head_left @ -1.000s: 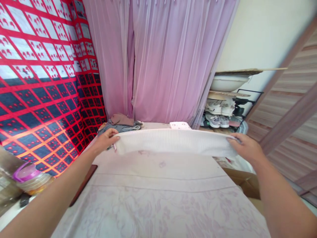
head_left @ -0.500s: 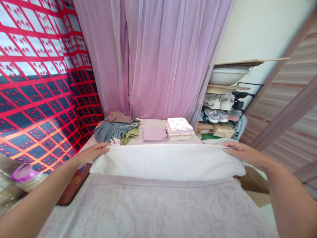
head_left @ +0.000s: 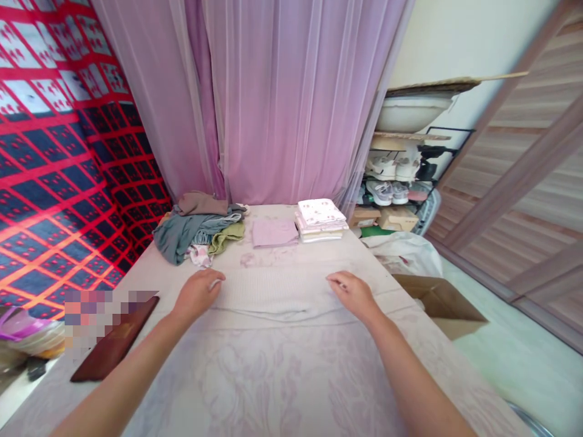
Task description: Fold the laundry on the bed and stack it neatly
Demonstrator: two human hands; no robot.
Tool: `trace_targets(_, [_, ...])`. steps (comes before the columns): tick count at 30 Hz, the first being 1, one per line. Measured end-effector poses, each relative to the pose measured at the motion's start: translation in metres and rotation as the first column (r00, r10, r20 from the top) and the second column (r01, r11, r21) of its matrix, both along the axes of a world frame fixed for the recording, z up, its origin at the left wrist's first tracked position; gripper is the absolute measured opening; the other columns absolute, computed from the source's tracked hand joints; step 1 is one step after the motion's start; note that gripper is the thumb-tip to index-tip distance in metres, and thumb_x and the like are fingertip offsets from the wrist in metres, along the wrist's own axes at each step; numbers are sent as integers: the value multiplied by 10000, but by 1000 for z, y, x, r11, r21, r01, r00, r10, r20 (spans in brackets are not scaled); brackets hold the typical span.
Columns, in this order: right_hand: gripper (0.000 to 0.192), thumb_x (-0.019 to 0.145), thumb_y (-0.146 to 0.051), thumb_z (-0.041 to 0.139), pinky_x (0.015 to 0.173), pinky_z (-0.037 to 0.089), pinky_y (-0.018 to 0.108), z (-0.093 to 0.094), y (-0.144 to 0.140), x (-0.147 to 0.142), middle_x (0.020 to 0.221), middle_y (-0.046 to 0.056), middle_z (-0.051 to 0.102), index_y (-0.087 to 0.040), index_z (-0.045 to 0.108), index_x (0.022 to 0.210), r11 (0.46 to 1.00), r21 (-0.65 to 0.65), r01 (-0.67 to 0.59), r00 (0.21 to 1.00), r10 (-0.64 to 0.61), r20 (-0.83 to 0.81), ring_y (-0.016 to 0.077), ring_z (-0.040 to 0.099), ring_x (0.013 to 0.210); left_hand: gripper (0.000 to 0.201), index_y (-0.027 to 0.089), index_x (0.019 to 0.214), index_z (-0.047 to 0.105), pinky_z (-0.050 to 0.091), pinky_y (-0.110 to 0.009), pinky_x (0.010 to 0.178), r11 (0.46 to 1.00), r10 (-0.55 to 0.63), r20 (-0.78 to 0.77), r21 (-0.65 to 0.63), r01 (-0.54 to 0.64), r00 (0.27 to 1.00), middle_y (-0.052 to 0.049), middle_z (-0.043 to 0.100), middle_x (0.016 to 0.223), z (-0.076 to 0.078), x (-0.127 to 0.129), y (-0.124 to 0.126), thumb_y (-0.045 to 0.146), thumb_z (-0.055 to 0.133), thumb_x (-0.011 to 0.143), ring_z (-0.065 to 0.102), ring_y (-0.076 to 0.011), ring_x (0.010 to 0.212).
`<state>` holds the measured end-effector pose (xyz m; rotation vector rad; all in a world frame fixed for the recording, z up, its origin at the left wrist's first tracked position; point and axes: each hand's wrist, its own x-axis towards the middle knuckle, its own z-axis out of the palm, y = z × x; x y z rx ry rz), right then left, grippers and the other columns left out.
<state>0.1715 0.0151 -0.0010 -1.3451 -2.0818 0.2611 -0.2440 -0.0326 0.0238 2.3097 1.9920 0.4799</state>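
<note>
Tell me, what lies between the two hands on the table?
In the head view, only the white ribbed cloth lies flat between the left hand and the right hand; nothing rests on it.

Pink curtain (head_left: 282, 97) at 12 o'clock; red-checked hanging (head_left: 54, 176) at 9; shoe rack (head_left: 401, 176) at 2; daylight.

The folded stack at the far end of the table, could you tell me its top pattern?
White with small pink motifs, on the folded stack, seen in the head view.
</note>
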Motion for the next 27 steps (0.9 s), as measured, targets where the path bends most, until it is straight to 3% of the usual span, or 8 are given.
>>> trace_targets(3, [160,799,-243,588,849,465,338,-15,-28,-26,949,29,710,-260,705,907,984,-4,-178,983,178,49,195,629,924,235,231,977,682,452,-362,895,987,-159,90,32,156,983,-53,698,1012,-16,37,-23,299,499,848,608,-216,974])
trace_targets(7, [114,803,-235,611,850,439,356,-25,-38,-41,944,21,709,-266,705,858,984,-12,-178,983,179,43,198,625,918,230,243,1027,685,445,-372,889,979,-203,149,48,198,968,-56,684,1045,-34,81,-36,286,588,823,601,-218,985])
trace_targets(11, [178,856,-231,511,739,446,303,-32,-33,-46,772,19,690,-225,659,757,984,-24,-175,981,172,-91,168,622,762,222,249,1046,674,423,-377,907,976,-217,145,51,211,965,-54,674,1056,-34,118,-34,270,585,844,583,-216,1004])
trace_targets(15, [210,869,-258,469,709,448,292,-36,-31,-49,759,29,688,-212,627,740,983,-20,-183,967,176,-187,167,626,734,278,256,1117,632,409,-368,923,968,-249,87,-1,250,965,-47,658,1065,-27,152,-27,240,590,842,561,-219,1031])
trace_targets(22, [221,880,-277,466,727,447,304,-40,-31,-52,788,37,702,-209,637,758,986,15,-165,967,165,-196,174,638,745,291,233,1126,607,413,-362,912,963,-254,-42,-104,249,966,-58,646,1073,-24,181,-10,209,564,839,559,-227,1033])
trace_targets(27, [248,898,-281,441,744,471,301,-39,-32,-49,802,39,712,-216,663,808,986,7,-164,954,160,-253,173,645,770,208,234,992,661,433,-318,849,966,-235,63,-97,240,970,-38,670,956,-30,183,-1,193,530,835,584,-200,937])
